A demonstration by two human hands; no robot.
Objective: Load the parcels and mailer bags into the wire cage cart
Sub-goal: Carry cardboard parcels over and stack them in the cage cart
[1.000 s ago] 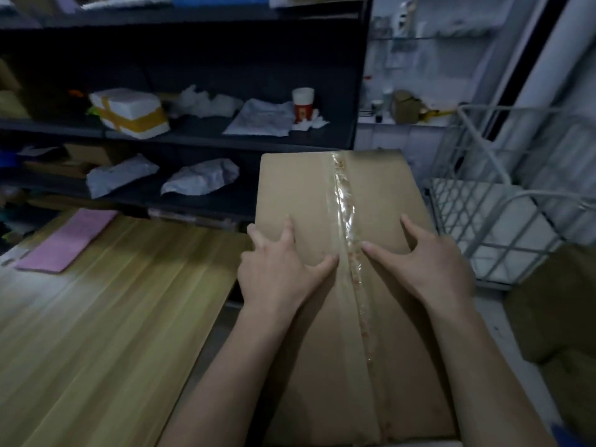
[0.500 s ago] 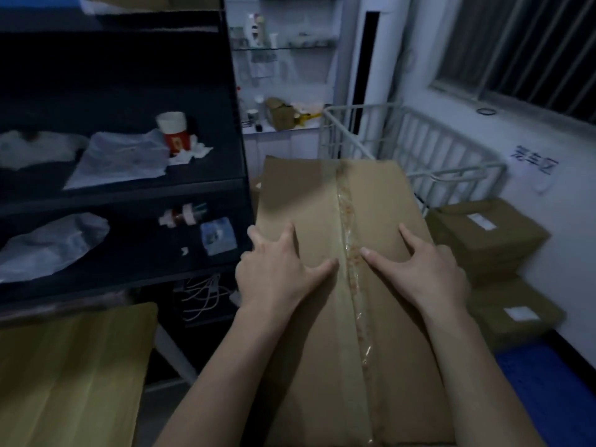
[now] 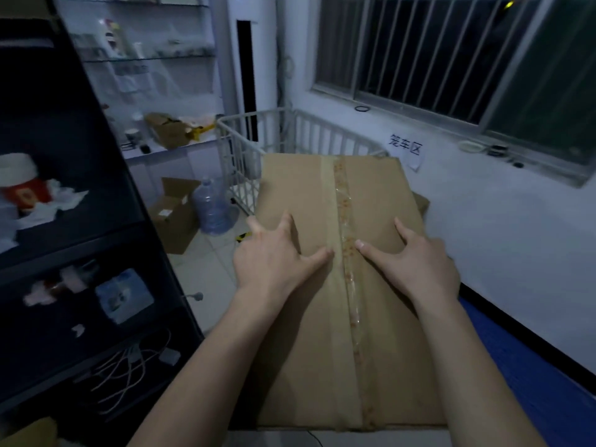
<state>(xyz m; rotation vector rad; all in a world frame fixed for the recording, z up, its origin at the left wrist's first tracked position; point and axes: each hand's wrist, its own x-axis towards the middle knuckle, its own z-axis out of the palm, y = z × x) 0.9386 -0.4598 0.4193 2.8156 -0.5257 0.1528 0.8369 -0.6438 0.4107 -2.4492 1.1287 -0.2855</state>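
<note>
A large brown cardboard parcel (image 3: 322,317) with a clear tape seam down its top fills the middle of the head view. My left hand (image 3: 274,259) grips its left edge, thumb lying across the top. My right hand (image 3: 416,262) grips the right edge the same way. The white wire cage cart (image 3: 240,146) stands just beyond the parcel's far end, in the corner under the window. The parcel hides most of the cart's inside.
A dark shelf unit (image 3: 96,204) with bags and a red-and-white cup stands close on the left. On the floor by the cart are a water bottle (image 3: 211,208) and an open carton (image 3: 174,217). A blue mat (image 3: 522,366) runs along the right wall.
I have turned right with the parcel, away from the wooden table and shelves. The cage cart now lies straight ahead and closer. Both hands keep their hold.
</note>
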